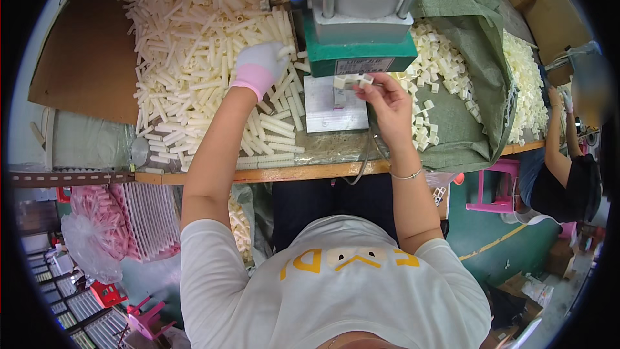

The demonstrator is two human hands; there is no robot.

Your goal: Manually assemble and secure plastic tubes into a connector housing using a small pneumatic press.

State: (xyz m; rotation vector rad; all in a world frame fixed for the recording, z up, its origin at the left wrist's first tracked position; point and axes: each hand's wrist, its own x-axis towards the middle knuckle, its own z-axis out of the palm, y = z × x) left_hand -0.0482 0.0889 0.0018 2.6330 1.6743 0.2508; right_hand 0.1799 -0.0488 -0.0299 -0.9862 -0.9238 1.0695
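Two hands worked — the gloved left hand [259,68] pinching one cream tube [283,52] from countless others, the bare right hand [386,100] pinching one small white connector [352,81].

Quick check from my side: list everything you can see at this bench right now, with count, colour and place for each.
Long plastic tubes: a big heap, cream, bench left.
Short square pieces: many, cream, on the green sack, bench right.
Green sack: one, right of the press.
Press: one, green base and grey body, bench centre.
Metal plate: one, grey, under the press.
Cardboard sheet: one, brown, far left.
Stool: one, pink, floor right.
Co-worker: one, dark top, right edge.
Left hand: white and pink glove, on the tubes.
Right hand: bare, pinching a cream piece at the press.
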